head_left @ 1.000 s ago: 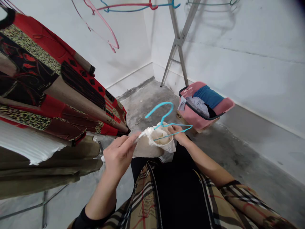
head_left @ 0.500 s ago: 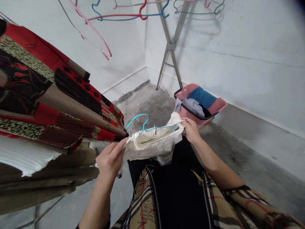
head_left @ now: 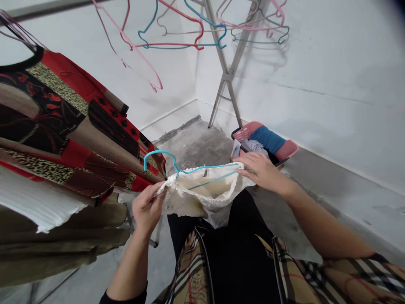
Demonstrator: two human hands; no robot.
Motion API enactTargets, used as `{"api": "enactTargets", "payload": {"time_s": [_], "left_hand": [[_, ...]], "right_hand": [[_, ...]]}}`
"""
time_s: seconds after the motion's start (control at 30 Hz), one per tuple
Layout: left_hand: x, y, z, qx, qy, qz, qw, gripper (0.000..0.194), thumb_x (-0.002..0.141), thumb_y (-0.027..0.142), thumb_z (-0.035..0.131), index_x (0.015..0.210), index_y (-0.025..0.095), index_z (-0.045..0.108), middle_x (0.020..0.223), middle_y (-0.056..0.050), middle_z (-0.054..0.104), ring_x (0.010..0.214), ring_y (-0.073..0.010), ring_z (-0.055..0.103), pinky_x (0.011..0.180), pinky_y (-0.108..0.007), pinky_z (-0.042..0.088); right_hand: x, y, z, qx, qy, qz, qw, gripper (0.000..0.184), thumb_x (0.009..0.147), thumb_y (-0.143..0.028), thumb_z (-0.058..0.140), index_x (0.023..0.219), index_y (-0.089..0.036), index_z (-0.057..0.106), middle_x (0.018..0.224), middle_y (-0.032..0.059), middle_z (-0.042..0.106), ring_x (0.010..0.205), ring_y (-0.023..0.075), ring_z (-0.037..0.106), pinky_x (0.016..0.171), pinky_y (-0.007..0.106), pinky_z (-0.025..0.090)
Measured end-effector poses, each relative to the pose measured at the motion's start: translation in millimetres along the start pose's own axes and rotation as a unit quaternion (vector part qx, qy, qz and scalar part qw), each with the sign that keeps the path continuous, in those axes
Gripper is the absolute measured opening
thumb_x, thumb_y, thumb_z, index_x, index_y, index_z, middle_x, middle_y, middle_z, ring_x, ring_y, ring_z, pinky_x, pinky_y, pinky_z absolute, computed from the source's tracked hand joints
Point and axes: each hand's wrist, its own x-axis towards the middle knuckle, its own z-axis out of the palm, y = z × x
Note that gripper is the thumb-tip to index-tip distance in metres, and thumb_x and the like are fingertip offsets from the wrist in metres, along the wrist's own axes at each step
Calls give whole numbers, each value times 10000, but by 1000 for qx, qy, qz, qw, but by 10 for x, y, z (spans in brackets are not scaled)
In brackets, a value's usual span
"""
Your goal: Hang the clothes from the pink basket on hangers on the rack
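A white lace-trimmed garment (head_left: pixel 218 203) hangs in front of my lap, its neck opening stretched between both hands. The light-blue hanger (head_left: pixel 160 152) lies inside that opening, with its hook sticking out at the upper left. My left hand (head_left: pixel 148 207) pinches the garment's left shoulder between thumb and fingers. At the other shoulder, my right hand (head_left: pixel 257 171) closes over the fabric near the end of the hanger. The lower part of the garment droops above my dark trousers, and its full shape is hidden.
To the left hangs a red patterned garment (head_left: pixel 104 131), beside a white pleated one (head_left: pixel 41 211) and an olive one (head_left: pixel 63 240). Several bare hangers (head_left: pixel 177 44) dangle overhead from a metal rack (head_left: pixel 226 78). A pink basket (head_left: pixel 289 151) of clothes stands on the floor by the wall.
My right hand has turned palm-down over the right shoulder. The hanger's hook has shifted left, and the neck opening is spread wider. My view has tipped up slightly.
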Motion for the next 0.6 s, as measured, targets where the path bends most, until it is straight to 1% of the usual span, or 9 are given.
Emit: {"api": "enactTargets", "payload": {"time_s": [0.03, 0.1, 0.23, 0.3, 0.37, 0.43, 0.5, 0.53, 0.6], "left_hand": [[13, 8, 6, -1, 10, 1, 1000, 186, 833, 338, 659, 925, 213, 761, 730, -11, 705, 623, -116, 597, 623, -202, 467], [36, 23, 32, -4, 22, 5, 1000, 192, 833, 343, 660, 912, 199, 762, 726, -12, 706, 622, -114, 607, 612, -196, 473], [84, 65, 119, -44, 17, 15, 999, 197, 845, 336, 651, 924, 193, 763, 746, -16, 721, 637, -118, 633, 618, -199, 494], [115, 82, 149, -55, 16, 11, 998, 215, 852, 352, 641, 925, 191, 764, 766, -26, 732, 660, -131, 649, 631, -212, 509], [143, 73, 151, -49, 8, 10, 999, 250, 861, 375, 624, 960, 191, 762, 798, -39, 744, 684, -145, 664, 642, -225, 520], [158, 22, 125, -41, -12, 19, 999, 278, 882, 377, 593, 1015, 195, 757, 853, -53, 757, 717, -157, 680, 665, -233, 530], [161, -69, 85, -35, -34, 32, 998, 289, 899, 366, 563, 1036, 200, 756, 901, -59, 765, 760, -169, 697, 705, -243, 542], [160, -124, 63, -35, -33, 28, 998, 293, 902, 367, 555, 1028, 198, 758, 919, -61, 767, 787, -177, 705, 733, -252, 549], [164, -239, 28, -40, -2, -16, 999, 316, 901, 394, 549, 1012, 185, 758, 948, -69, 768, 841, -197, 713, 783, -280, 559]], "right_hand": [[21, -5, -21, -6, -14, -20, 1000, 350, 991, -395, 426, 1197, -192, 624, 1107, 101, 696, 1035, 240, 632, 930, 409, 479], [57, -31, -67, -27, -10, -51, 998, 360, 1022, -328, 335, 1135, -167, 636, 1001, 89, 725, 902, 206, 669, 839, 357, 511], [155, -144, -179, -89, 44, -108, 989, 366, 1029, -328, 319, 1053, -163, 645, 965, 89, 737, 862, 195, 688, 769, 315, 524], [216, -229, -249, -97, 57, -131, 985, 345, 1029, -315, 331, 1028, -172, 645, 944, 72, 739, 852, 185, 693, 735, 294, 521], [269, -316, -338, -84, 61, -148, 984, 309, 1024, -293, 358, 1018, -172, 642, 925, 52, 739, 854, 172, 696, 737, 277, 517], [303, -381, -450, -84, 69, -148, 983, 296, 1020, -279, 372, 999, -166, 645, 909, 47, 740, 866, 170, 699, 768, 273, 513], [316, -407, -572, -125, 82, -136, 979, 329, 1021, -281, 358, 952, -157, 656, 877, 59, 741, 831, 185, 703, 728, 285, 509], [314, -404, -631, -155, 87, -126, 976, 357, 1021, -288, 345, 921, -156, 661, 856, 67, 741, 798, 196, 704, 682, 295, 502], [300, -375, -726, -186, 100, -101, 972, 382, 1018, -299, 338, 880, -162, 667, 823, 77, 739, 746, 205, 701, 621, 307, 484]]}}
